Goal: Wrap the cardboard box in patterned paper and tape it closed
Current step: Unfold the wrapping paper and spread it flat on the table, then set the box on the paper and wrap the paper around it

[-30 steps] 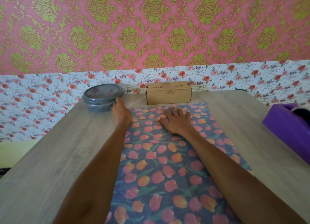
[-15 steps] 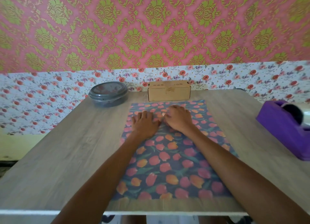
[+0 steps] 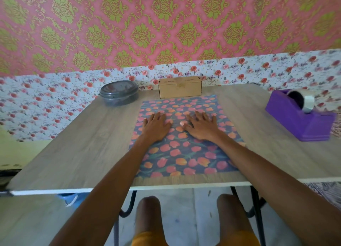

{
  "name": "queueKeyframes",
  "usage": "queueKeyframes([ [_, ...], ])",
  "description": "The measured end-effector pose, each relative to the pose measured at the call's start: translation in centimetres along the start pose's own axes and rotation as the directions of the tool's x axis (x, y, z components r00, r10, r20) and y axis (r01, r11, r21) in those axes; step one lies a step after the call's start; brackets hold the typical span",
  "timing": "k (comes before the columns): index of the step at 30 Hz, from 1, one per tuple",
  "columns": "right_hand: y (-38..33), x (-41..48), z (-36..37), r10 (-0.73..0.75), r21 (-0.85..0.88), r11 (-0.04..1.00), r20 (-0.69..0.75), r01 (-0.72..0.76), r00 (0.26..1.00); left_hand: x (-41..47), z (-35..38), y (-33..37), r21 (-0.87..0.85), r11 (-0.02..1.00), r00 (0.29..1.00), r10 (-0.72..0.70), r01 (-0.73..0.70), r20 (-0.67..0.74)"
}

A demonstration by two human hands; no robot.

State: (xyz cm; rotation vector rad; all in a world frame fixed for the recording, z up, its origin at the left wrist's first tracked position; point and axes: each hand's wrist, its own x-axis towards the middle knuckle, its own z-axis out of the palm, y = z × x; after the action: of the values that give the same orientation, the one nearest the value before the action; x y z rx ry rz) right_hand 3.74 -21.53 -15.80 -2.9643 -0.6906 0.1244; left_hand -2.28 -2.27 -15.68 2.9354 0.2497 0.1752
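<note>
Brown rectangular cardboard box point(image 3: 180, 87): beyond flat tulip-patterned paper sheet point(image 3: 184, 153), long axis crosswise | left hand point(image 3: 156, 126), right hand point(image 3: 201, 126): spread flat, equally near

Both hands point(image 3: 156, 127) point(image 3: 202, 126) flat on patterned paper point(image 3: 184, 153); cardboard box point(image 3: 180, 87) beyond

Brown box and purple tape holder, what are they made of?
The brown box looks like plain cardboard: dull tan, no shine, with folded edges along the top. The purple tape holder is probably plastic: one solid colour, smooth moulded sides and rounded corners. The picture is a bit blurry there, so its finish is hard to judge.
</note>
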Motion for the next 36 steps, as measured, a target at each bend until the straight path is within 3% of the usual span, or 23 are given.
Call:
queueKeyframes([
  [7, 0.7, -0.6, -0.1, -0.001, 0.011, 1.000, 0.019, 0.001, 1.000, -0.9, -0.4, 0.0, 0.016, 1.000, 0.995, 0.023, -0.025, 0.093],
  [10, 1.2, -0.3, -1.5, -0.031, 0.043, 0.998, -0.114, 0.036, 0.993, 0.6, -1.7, -0.2, -0.097, 0.995, 0.994, 0.001, 0.010, 0.111],
  [12, 1.4, 0.6, -2.8, 0.003, 0.168, 0.985, -0.233, 0.037, 0.973, 2.3, -2.8, -0.4, -0.199, 0.980, 0.998, 0.006, 0.006, 0.061],
  [16, 2.4, 4.6, -5.7, 0.132, 0.428, 0.904, -0.326, 0.022, 0.936, 6.4, -4.7, -0.1, -0.394, 0.919, 0.995, -0.058, 0.021, -0.082],
  [19, 3.0, 8.7, -7.4, 0.178, 0.511, 0.859, -0.363, 0.036, 0.915, 10.1, -4.9, 0.2, -0.574, 0.816, 0.979, -0.167, 0.073, -0.113],
  [22, 3.5, 12.4, -8.1, 0.266, 0.662, 0.749, -0.252, -0.035, 0.930, 13.1, -4.4, 0.2, -0.680, 0.725, 0.967, -0.235, 0.108, -0.097],
  [27, 3.8, 17.5, -7.1, 0.344, 0.827, 0.558, -0.151, -0.072, 0.927, 17.8, -3.6, -0.1, -0.812, 0.541, 0.952, -0.302, 0.220, 0.057],
  [33, 4.1, 20.5, -7.8, 0.423, 0.904, 0.397, -0.029, -0.156, 0.906, 21.5, -3.6, -1.1, -0.934, 0.256, 0.961, -0.184, 0.250, 0.206],
  [36, 4.4, 20.5, -8.0, 0.460, 0.937, 0.335, -0.073, -0.097, 0.885, 21.3, -4.1, -0.6, -0.973, 0.181, 0.966, -0.238, 0.147, 0.101],
])
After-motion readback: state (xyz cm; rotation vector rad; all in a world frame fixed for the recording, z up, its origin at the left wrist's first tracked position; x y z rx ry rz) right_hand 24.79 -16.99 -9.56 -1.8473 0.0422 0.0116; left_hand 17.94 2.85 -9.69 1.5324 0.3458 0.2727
